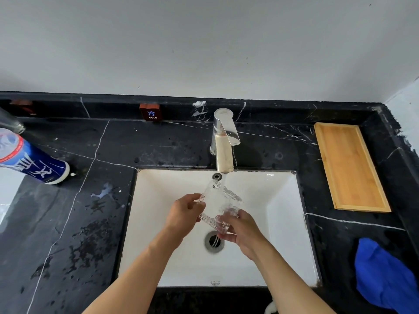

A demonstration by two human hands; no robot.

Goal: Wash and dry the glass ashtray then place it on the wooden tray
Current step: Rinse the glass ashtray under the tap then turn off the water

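Black counter (68,223), blue cloth (383,275) (crumpled), wooden tray (350,166)

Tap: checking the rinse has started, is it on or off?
On. A stream falls from the tap onto the ashtray held over the sink.

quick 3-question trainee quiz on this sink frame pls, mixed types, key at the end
1. True or false: the glass ashtray is held by both the left hand and the right hand over the sink.
2. Multiple choice: where is the wooden tray? A) in the sink B) on the counter to the right of the faucet C) under the blue cloth
3. Fill in: the small sign on the back ledge reads ____.

Key: 1 true; 2 B; 3 COLD
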